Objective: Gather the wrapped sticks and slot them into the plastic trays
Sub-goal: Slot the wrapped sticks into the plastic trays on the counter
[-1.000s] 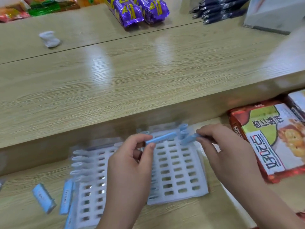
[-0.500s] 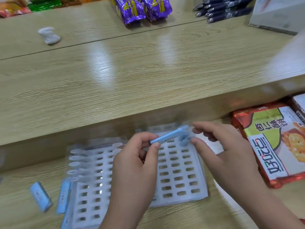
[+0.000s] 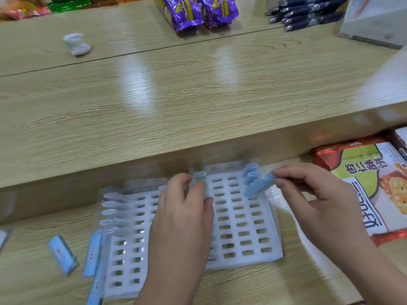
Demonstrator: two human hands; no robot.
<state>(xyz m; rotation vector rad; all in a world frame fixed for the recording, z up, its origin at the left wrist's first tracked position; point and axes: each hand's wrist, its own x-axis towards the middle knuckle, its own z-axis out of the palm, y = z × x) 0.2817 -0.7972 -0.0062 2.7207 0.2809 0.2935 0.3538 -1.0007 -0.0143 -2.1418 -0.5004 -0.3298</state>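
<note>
Lying loose on the table (image 3: 33,282), wrapped sticks (image 3: 62,254) rest just left of the left tray (image 3: 123,260). Over the right tray (image 3: 242,227), the left grip (image 3: 182,216) pinches an upright stick (image 3: 201,179) near its far edge. The right grip (image 3: 319,205) pinches a tilted stick (image 3: 259,186) beside two slotted ones (image 3: 251,172). Purple packets (image 3: 189,12) lie beyond.

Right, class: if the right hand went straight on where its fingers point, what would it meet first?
Likely the two blue sticks standing in the white tray, just beyond the stick the right hand pinches; depth is unclear.
</note>
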